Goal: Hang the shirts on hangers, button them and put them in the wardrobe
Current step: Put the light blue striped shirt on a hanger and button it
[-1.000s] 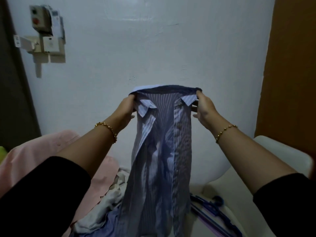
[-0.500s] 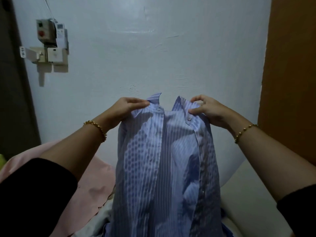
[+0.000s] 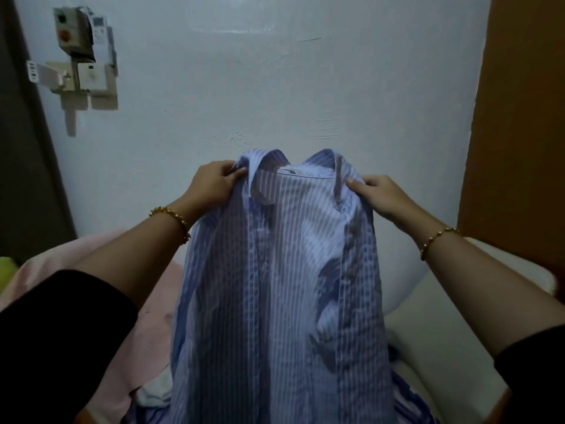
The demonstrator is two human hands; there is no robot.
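Head view: a striped shirt (image 3: 281, 286) is held up, draped between and below the left hand (image 3: 214, 185) and right hand (image 3: 379, 194), which are apart, each clamped on a shoulder beside the collar (image 3: 305, 169). One pinch could be lost under the fabric's weight, and a lopsided slump would likely follow.

White wall (image 3: 275, 71), electrical box (image 3: 73, 35) upper left, pink cloth (image 3: 156, 332) lower left, white seat (image 3: 443, 332) at right

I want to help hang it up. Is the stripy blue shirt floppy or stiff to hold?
Probably floppy: the striped shirt hangs in soft folds below where the left hand and right hand pinch it near the collar. It looks thin and likely light, since stripes from the layer behind show through. Held on one side only, it would probably sag.
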